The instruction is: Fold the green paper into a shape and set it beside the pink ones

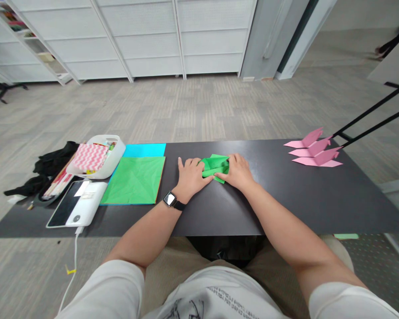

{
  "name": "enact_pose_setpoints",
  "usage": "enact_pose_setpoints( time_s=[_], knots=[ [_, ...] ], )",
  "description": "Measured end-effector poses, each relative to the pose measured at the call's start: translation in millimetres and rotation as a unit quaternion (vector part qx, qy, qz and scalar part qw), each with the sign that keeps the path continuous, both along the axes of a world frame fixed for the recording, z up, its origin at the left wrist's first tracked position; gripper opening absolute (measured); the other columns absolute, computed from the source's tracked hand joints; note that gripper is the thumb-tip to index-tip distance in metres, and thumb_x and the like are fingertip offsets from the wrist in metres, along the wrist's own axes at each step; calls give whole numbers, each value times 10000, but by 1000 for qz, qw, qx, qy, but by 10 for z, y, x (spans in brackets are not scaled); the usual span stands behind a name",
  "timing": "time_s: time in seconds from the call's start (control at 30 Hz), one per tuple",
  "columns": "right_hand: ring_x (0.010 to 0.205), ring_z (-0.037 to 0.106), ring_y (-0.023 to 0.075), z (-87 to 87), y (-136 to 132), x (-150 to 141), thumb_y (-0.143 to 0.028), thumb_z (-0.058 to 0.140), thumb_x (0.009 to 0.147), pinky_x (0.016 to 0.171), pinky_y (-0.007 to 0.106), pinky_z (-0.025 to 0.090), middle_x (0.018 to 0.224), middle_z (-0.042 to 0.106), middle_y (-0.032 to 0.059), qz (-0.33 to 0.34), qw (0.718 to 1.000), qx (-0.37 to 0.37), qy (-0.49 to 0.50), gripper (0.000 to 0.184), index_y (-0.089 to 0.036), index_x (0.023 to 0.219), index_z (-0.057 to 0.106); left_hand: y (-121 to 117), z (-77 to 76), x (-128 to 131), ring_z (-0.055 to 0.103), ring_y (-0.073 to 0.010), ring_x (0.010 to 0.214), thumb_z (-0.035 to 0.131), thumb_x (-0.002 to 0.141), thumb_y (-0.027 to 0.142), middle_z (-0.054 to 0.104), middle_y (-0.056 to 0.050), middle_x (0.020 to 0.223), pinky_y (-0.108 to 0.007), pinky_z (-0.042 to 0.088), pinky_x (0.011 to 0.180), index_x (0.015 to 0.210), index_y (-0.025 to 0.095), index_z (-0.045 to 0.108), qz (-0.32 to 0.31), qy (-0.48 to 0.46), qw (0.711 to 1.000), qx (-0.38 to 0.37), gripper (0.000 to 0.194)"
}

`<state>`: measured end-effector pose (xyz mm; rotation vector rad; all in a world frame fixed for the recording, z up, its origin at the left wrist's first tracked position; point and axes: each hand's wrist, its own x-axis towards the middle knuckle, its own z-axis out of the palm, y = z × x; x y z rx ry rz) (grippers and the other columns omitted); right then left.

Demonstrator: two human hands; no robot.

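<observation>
Head view: the only cam, so everything below comes from it.
Green folded paper (pixel 216 165): on the dark table (pixel 199 217), approx. ctr, btwn my hands; layers partly raised, exact creases hard to read.
L hand (pixel 189 178): palm down at the paper's L end, fingers spread; can't tell if thumb & index really pinch it.
R hand (pixel 240 173): curved round the R end, fingers close together, thumb out along the near side; grip underneath hidden, so pinch = can't tell.
Thumbs: tips v. near each other at the near edge; if one presses harder, I'd guess the fold goes crooked.
Raised layers: pressing b4 they line up could leave a stray crease; pulling my hands apart too hard might tear thin paper.
Tabletop: looks smooth, so uneven pressure may skid or twist the piece.
Green sheets (pixel 136 179): stacked L of my L hand; a wide forearm sweep could shift them.
White cable (pixel 75 257): hangs off the near edge from the white device (pixel 89 204); a snag might drag it.
Pink paper birds (pixel 314 149): three, far R, well apart; low risk unless my R arm swings out.
</observation>
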<state>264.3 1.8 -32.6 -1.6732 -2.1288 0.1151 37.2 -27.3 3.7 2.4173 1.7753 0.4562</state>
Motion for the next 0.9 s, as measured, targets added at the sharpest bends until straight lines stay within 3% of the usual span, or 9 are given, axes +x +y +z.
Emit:
enact_pose_setpoints(
  time_s=[0.37,0.9],
  knots=[
    [1265,605,432,18,13,23,-648,806,824,1104,580,493,1349,615,201,-7,1000,-12,9,791,-199,1441,595,15,11,20,571,-411,1347,766,939,623,692,-126,1385,-812,95,1321,1125,263,758,1,-5,1000,-5,406],
    [1304,581,448,-39,189,367,-639,851,799,1147,603,451,1364,616,218,-82,997,-17,2,839,-196,1474,623,22,-23,14,573,-423,1341,785,929,611,687,-141,1385,-834,106,1309,1116,252,748,-1,-7,1000,-4,406]
  ],
)
